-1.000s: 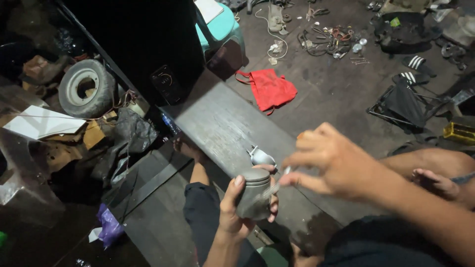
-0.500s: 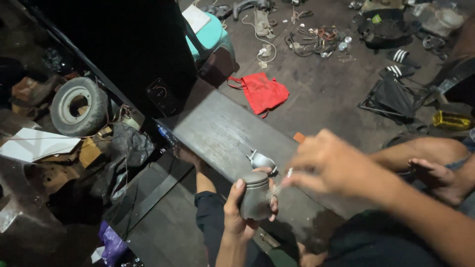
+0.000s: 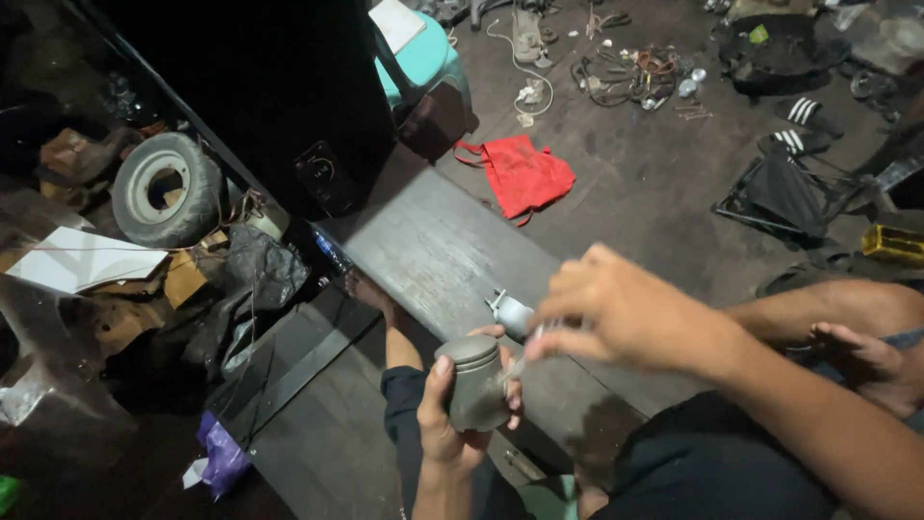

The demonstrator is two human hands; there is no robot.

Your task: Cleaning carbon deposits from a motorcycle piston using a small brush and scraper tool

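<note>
My left hand [image 3: 445, 424] grips a grey metal cylinder with a grooved top, like a piston [image 3: 476, 380], and holds it upright over my lap. Just right of the piston, my right hand [image 3: 626, 313] pinches a thin pale sliver [image 3: 520, 362] whose tip touches the piston's side. The right hand is blurred. A small pale metal part [image 3: 510, 310] lies on the grey wooden bench [image 3: 433, 250] right behind the piston.
A red cloth bag [image 3: 520, 173] lies on the dark floor beyond the bench, near a teal stool [image 3: 423, 63]. A small tyre [image 3: 164, 188], cardboard and scrap sit on the left. Cables, sandals and a black folding frame [image 3: 784, 193] are scattered at the back right.
My right hand has come a little lower and closer to the piston. The left hand keeps the piston in much the same place.
</note>
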